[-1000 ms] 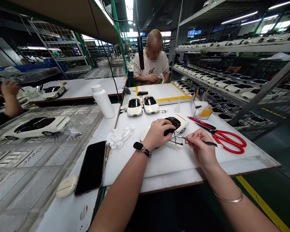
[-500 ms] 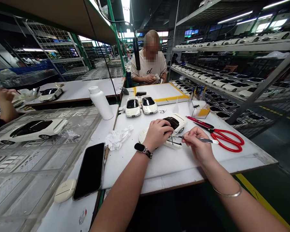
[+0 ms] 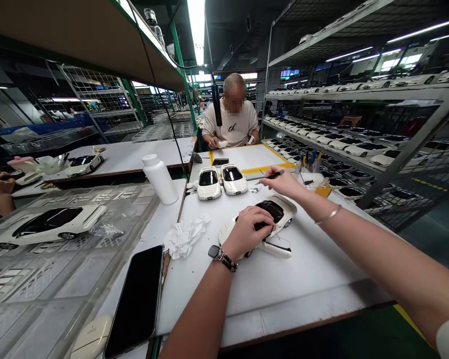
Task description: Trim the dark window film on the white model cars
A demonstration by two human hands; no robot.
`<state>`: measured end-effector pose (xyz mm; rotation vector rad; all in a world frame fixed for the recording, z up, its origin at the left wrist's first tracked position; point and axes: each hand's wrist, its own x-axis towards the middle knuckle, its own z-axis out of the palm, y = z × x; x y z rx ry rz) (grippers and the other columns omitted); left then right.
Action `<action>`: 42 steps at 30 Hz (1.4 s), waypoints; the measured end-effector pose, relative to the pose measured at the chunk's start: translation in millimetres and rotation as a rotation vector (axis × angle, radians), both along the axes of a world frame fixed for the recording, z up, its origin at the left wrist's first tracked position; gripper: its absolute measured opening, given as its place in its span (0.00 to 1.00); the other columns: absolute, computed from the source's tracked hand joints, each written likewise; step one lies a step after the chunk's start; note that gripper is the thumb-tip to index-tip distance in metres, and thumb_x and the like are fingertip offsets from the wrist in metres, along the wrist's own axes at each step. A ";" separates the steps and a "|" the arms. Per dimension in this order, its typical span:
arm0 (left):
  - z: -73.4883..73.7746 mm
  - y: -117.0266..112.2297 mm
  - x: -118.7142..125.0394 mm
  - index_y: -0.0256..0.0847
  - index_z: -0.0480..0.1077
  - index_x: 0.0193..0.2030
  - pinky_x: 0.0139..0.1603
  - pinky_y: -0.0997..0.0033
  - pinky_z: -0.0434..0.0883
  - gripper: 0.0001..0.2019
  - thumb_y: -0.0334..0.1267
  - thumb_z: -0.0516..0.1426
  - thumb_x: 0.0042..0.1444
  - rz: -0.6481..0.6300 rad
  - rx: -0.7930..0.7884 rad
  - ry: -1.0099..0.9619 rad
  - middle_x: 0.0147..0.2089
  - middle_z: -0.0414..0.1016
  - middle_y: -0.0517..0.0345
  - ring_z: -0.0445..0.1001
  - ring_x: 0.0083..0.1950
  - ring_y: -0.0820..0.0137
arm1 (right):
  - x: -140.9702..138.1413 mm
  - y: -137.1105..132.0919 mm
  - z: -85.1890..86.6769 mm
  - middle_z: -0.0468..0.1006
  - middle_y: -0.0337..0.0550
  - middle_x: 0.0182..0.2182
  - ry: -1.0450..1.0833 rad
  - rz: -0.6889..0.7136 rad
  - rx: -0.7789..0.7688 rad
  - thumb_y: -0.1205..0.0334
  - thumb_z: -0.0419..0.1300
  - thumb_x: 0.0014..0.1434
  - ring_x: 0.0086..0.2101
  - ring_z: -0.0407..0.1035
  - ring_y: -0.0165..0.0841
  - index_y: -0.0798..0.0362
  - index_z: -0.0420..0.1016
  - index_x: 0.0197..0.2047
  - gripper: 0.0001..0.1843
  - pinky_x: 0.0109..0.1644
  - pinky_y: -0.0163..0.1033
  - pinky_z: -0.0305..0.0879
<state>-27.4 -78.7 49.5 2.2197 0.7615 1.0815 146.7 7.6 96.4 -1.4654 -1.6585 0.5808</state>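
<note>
My left hand [image 3: 250,227] is closed over the side and roof of a white model car [image 3: 286,208], holding it on the white table. The car's near door [image 3: 280,249] stands swung out toward me. Farther back, my right hand [image 3: 284,183] pinches slim dark tweezers [image 3: 274,175], their tip pointing left and down near some small shiny bits [image 3: 253,190] on the table. Two more white model cars, a left one [image 3: 209,183] and a right one [image 3: 234,179], stand side by side just beyond.
A white bottle [image 3: 160,180], crumpled white tissue [image 3: 185,237] and a black phone [image 3: 137,299] lie to the left. Plastic trays [image 3: 60,279] carry another model car [image 3: 52,227]. Across the table sits a co-worker [image 3: 232,117]. Racks of cars [image 3: 333,127] stand at right.
My right hand has moved away from the car's open door, up and left toward the shiny bits, with the tweezers. My left hand stays on the car. The red-handled scissors are now hidden.
</note>
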 end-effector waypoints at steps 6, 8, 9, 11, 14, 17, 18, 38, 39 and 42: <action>2.7 0.8 -1.5 0.42 0.75 0.29 0.56 0.63 0.64 0.03 0.33 0.60 0.53 -0.033 -0.072 0.015 0.44 0.76 0.59 0.71 0.49 0.68 | -9.0 51.7 -37.4 0.70 0.40 0.18 -0.087 -0.043 -0.104 0.64 0.64 0.44 0.20 0.62 0.26 0.56 0.64 0.25 0.11 0.27 0.33 0.57; 2.4 1.7 -1.9 0.42 0.75 0.29 0.56 0.64 0.64 0.03 0.34 0.60 0.53 -0.038 -0.087 0.021 0.44 0.76 0.60 0.71 0.49 0.69 | -5.9 55.5 -41.0 0.71 0.41 0.19 -0.100 -0.045 -0.103 0.64 0.64 0.45 0.21 0.62 0.26 0.57 0.65 0.26 0.10 0.28 0.33 0.58; 2.1 2.1 -2.0 0.42 0.75 0.29 0.57 0.64 0.63 0.03 0.34 0.60 0.53 -0.041 -0.093 0.023 0.44 0.76 0.60 0.71 0.49 0.70 | -4.0 55.6 -41.6 0.72 0.41 0.21 -0.109 -0.031 -0.094 0.64 0.64 0.45 0.22 0.63 0.26 0.57 0.65 0.27 0.10 0.29 0.33 0.58; 1.2 2.8 -2.3 0.42 0.74 0.29 0.57 0.64 0.63 0.02 0.35 0.61 0.53 -0.045 -0.110 0.025 0.45 0.76 0.60 0.70 0.50 0.69 | -0.2 53.2 -41.3 0.73 0.41 0.25 -0.135 0.030 -0.069 0.65 0.64 0.45 0.25 0.64 0.26 0.57 0.67 0.28 0.10 0.32 0.33 0.59; -0.2 3.4 -2.6 0.42 0.74 0.30 0.57 0.64 0.62 0.02 0.35 0.61 0.52 -0.046 -0.134 0.015 0.45 0.75 0.60 0.70 0.50 0.69 | 4.9 46.8 -40.9 0.74 0.40 0.29 -0.196 0.145 -0.043 0.66 0.64 0.44 0.30 0.65 0.26 0.57 0.69 0.28 0.09 0.35 0.32 0.59; -1.2 3.6 -2.8 0.42 0.74 0.29 0.57 0.64 0.62 0.02 0.35 0.61 0.52 -0.043 -0.140 0.016 0.45 0.75 0.61 0.70 0.51 0.69 | 8.4 40.8 -43.4 0.74 0.40 0.29 -0.254 0.212 -0.026 0.66 0.63 0.45 0.30 0.65 0.27 0.57 0.68 0.28 0.07 0.36 0.32 0.58; -1.6 3.7 -3.0 0.42 0.74 0.29 0.57 0.64 0.62 0.03 0.36 0.61 0.52 -0.044 -0.138 0.019 0.45 0.75 0.61 0.70 0.51 0.69 | 9.1 39.4 -44.8 0.74 0.40 0.29 -0.268 0.228 -0.021 0.66 0.62 0.46 0.30 0.65 0.27 0.56 0.68 0.28 0.06 0.36 0.32 0.58; -1.6 5.1 -2.7 0.42 0.75 0.29 0.57 0.62 0.62 0.03 0.36 0.61 0.52 -0.051 -0.141 0.020 0.44 0.75 0.60 0.70 0.49 0.68 | 11.8 38.3 -53.4 0.75 0.40 0.29 -0.277 0.232 0.056 0.62 0.60 0.49 0.31 0.66 0.28 0.55 0.67 0.28 0.06 0.37 0.33 0.58; -1.3 5.0 -2.7 0.43 0.75 0.29 0.57 0.62 0.62 0.03 0.37 0.61 0.52 -0.048 -0.145 0.020 0.44 0.75 0.60 0.70 0.49 0.68 | 12.3 38.1 -53.3 0.75 0.40 0.29 -0.263 0.221 0.058 0.61 0.60 0.50 0.31 0.66 0.28 0.55 0.67 0.28 0.07 0.36 0.33 0.59; -0.4 4.5 -2.7 0.43 0.75 0.29 0.57 0.62 0.62 0.04 0.37 0.61 0.52 -0.045 -0.151 0.019 0.44 0.75 0.59 0.70 0.50 0.67 | 14.5 38.0 -53.5 0.73 0.39 0.28 -0.218 0.182 0.049 0.58 0.60 0.50 0.29 0.65 0.28 0.55 0.66 0.28 0.10 0.35 0.33 0.59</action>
